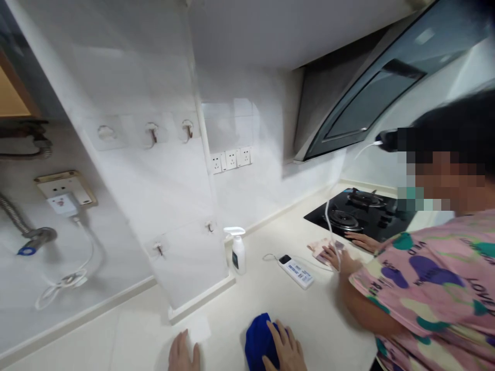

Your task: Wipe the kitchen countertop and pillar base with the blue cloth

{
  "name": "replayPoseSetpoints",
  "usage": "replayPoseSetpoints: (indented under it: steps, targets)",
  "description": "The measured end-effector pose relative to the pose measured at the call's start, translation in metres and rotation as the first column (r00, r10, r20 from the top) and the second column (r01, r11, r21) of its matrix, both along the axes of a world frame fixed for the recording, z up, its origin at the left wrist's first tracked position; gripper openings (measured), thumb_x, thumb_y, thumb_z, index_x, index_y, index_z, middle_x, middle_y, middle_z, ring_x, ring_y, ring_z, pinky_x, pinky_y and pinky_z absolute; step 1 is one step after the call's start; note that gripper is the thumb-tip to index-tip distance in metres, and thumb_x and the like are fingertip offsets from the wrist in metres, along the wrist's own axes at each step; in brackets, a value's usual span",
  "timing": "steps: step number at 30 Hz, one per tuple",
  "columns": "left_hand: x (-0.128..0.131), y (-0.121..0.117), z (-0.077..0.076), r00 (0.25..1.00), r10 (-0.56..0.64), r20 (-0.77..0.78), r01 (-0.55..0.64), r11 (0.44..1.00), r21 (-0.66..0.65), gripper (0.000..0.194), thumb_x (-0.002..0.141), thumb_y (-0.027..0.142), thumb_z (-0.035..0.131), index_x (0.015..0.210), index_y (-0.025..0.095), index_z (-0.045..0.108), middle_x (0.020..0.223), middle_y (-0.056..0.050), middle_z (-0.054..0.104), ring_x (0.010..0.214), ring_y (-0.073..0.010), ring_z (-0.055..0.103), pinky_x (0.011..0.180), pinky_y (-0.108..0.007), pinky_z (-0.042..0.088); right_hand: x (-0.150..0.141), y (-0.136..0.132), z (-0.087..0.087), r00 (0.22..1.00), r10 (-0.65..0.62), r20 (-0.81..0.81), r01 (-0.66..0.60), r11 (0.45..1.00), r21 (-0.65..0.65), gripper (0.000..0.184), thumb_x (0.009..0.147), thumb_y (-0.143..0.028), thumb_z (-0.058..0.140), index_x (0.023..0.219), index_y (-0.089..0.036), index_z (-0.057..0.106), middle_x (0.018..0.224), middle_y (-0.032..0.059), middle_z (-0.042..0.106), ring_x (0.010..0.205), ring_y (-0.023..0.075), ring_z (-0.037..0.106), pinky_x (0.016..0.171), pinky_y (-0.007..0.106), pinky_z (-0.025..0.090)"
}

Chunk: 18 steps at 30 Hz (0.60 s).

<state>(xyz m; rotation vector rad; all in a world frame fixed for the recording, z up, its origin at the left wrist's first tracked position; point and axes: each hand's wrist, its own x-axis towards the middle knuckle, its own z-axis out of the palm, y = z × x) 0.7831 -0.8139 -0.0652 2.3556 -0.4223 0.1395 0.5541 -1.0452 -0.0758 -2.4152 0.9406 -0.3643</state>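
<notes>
A bunched blue cloth (260,341) lies on the pale counter (228,304) at the bottom of the view. Over its right side is my right hand (286,349), fingers bent and thumb pressed into the fabric. To the left, my left hand (182,354) is low over the counter with thumb and fingers apart, holding nothing. A white spray bottle (238,253) stands upright beside the wall corner, beyond both hands. Farther right lies a white power bank (296,271) with a cable attached.
At the right, a person in a patterned pink shirt (433,288) has one hand on a light pink cloth (320,248). A black gas stove (348,214) sits behind, under a range hood (371,103). A wall column (185,247) with hooks juts onto the counter.
</notes>
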Motion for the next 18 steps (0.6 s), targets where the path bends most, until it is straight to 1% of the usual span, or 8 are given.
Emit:
replayPoseSetpoints:
  steps: [2,4,6,8,11,13,16,18]
  targets:
    - [0.011,0.009,0.003,0.994,0.066,0.091,-0.075,0.992,0.102,0.069,0.083,0.050,0.033,0.131,0.007,0.056,0.143,-0.021,0.054,0.142,-0.0358,0.039,0.118,-0.054,0.034,0.011,0.006,-0.011,1.000,0.013,-0.003,-0.013,0.998,-0.068,0.071,0.075,-0.045,0.061,0.144,-0.030,0.050,0.154,0.0116,0.044,0.139,0.0507,0.038,0.102,0.072,0.038]
    - [0.020,0.016,0.008,0.986,0.107,0.131,-0.131,0.973,0.192,0.067,0.086,0.045,0.033,0.135,0.004,0.053,0.148,-0.023,0.048,0.146,-0.0376,0.032,0.119,-0.056,0.030,0.021,0.012,-0.018,0.999,0.036,0.029,-0.030,0.985,-0.171,0.069,0.074,-0.044,0.064,0.141,-0.029,0.055,0.153,0.0125,0.046,0.137,0.0525,0.040,0.103,0.075,0.034]
    - [0.028,0.023,0.009,0.976,0.153,0.153,-0.188,0.948,0.255,0.065,0.088,0.041,0.033,0.138,0.004,0.051,0.152,-0.024,0.044,0.148,-0.0384,0.028,0.119,-0.058,0.027,0.028,0.015,-0.023,0.996,0.047,0.072,-0.029,0.970,-0.241,0.065,0.073,-0.039,0.065,0.137,-0.028,0.059,0.150,0.0132,0.049,0.135,0.0504,0.044,0.105,0.074,0.033]
    - [0.035,0.031,0.005,0.964,0.206,0.170,-0.248,0.925,0.289,0.064,0.090,0.040,0.033,0.141,0.005,0.049,0.153,-0.026,0.041,0.149,-0.0387,0.026,0.119,-0.059,0.024,0.032,0.013,-0.025,0.993,0.053,0.103,-0.029,0.974,-0.225,0.059,0.073,-0.035,0.065,0.132,-0.028,0.063,0.145,0.0130,0.055,0.129,0.0460,0.051,0.102,0.068,0.040]
    - [0.038,0.038,-0.007,0.949,0.229,0.216,-0.288,0.910,0.299,0.066,0.091,0.043,0.032,0.142,0.005,0.047,0.154,-0.027,0.038,0.149,-0.0401,0.024,0.119,-0.060,0.023,0.038,0.003,-0.021,0.980,0.090,0.179,-0.078,0.994,-0.076,0.048,0.070,-0.029,0.063,0.117,-0.028,0.071,0.133,0.0101,0.065,0.118,0.0372,0.060,0.099,0.057,0.048]
    - [0.037,0.040,-0.014,0.942,0.209,0.264,-0.284,0.913,0.292,0.067,0.092,0.044,0.029,0.143,0.004,0.047,0.154,-0.028,0.037,0.150,-0.0411,0.021,0.118,-0.060,0.024,0.047,-0.008,-0.011,0.959,0.060,0.277,-0.087,0.993,0.085,0.042,0.068,-0.030,0.061,0.108,-0.026,0.074,0.122,0.0083,0.071,0.111,0.0315,0.065,0.100,0.049,0.050]
    - [0.034,0.038,-0.017,0.931,0.191,0.310,-0.283,0.915,0.288,0.067,0.093,0.043,0.027,0.143,0.003,0.047,0.154,-0.030,0.036,0.150,-0.0423,0.018,0.118,-0.061,0.023,0.070,-0.027,0.008,0.909,-0.124,0.398,-0.018,0.942,0.334,0.042,0.071,-0.039,0.059,0.106,-0.020,0.073,0.110,0.0082,0.075,0.105,0.0276,0.068,0.098,0.042,0.053]
    - [0.033,0.037,-0.017,0.932,0.189,0.310,-0.283,0.913,0.293,0.066,0.094,0.043,0.027,0.142,0.004,0.048,0.153,-0.030,0.036,0.151,-0.0415,0.017,0.118,-0.061,0.023,0.093,-0.036,0.020,0.860,-0.231,0.454,0.035,0.916,0.399,0.048,0.074,-0.047,0.060,0.109,-0.018,0.071,0.111,0.0094,0.075,0.105,0.0274,0.068,0.097,0.040,0.054]
